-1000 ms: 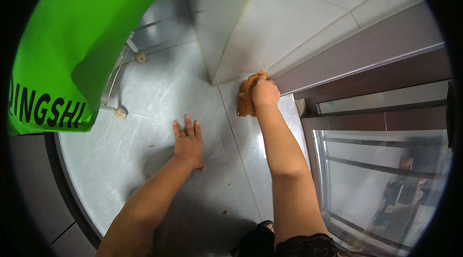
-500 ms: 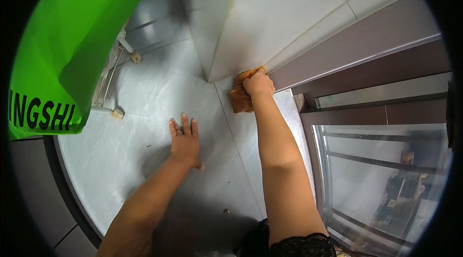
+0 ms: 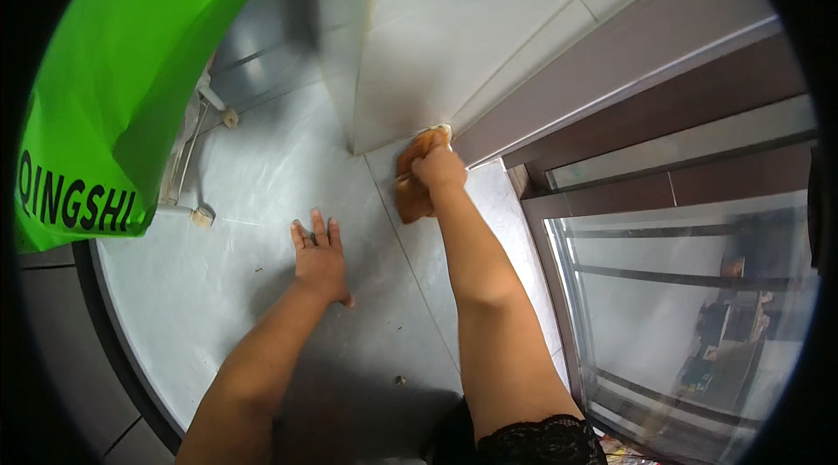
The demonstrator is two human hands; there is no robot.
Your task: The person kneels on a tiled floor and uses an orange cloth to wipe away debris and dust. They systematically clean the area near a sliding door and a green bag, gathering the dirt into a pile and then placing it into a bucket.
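The right hand (image 3: 443, 170) is clamped on a folded brown cloth (image 3: 413, 196), which lies on the grey tiled floor (image 3: 231, 282) at the foot of the white tiled wall (image 3: 445, 46), beside the brown frame (image 3: 611, 63). The left hand (image 3: 320, 262), fingers spread apart and holding nothing, rests palm down on the floor. At upper left hangs a green plastic bag (image 3: 131, 89) with black lettering.

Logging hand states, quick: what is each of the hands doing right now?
Left hand: open, spread on the grey floor, holding nothing.
Right hand: closed on the brown cloth, at the foot of the wall.
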